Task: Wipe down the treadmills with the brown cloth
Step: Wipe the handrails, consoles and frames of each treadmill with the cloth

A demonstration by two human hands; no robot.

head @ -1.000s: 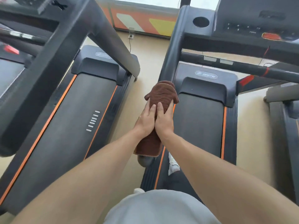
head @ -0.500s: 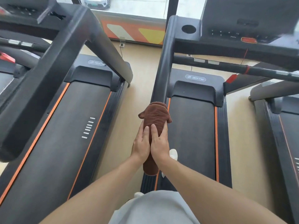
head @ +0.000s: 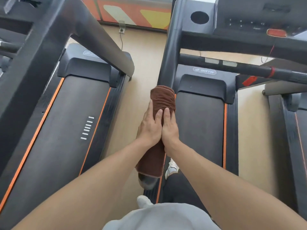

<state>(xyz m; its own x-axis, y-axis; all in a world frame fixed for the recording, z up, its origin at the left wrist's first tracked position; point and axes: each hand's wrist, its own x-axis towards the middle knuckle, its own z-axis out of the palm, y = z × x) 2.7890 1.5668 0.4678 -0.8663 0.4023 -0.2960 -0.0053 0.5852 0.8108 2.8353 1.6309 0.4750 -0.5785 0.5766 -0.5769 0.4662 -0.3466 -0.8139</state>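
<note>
both the left hand (head: 150, 128) and right hand (head: 169, 129) press flat, fingers straight, on the brown terry cloth (head: 163, 100) draped over the black treadmill handrail (head: 168, 52). wiping looks midway; belts and the neighbouring grey treadmill (head: 54, 113) likely remain.

Bright daylight pours from the far wall, glare washes the top-right console (head: 259, 19), edges bow wide, slightly soft.

Ahead of my hands (head: 159, 128), the black upright post (head: 169, 52) rose straight from the rail and blocked the way forward. A strip of bare floor (head: 142, 63) lay open to the left, up to the neighbouring treadmill's handrail (head: 106, 45). To the right, the belt (head: 199, 123) lay open, with a crossbar (head: 232, 66) spanning above its front.
</note>
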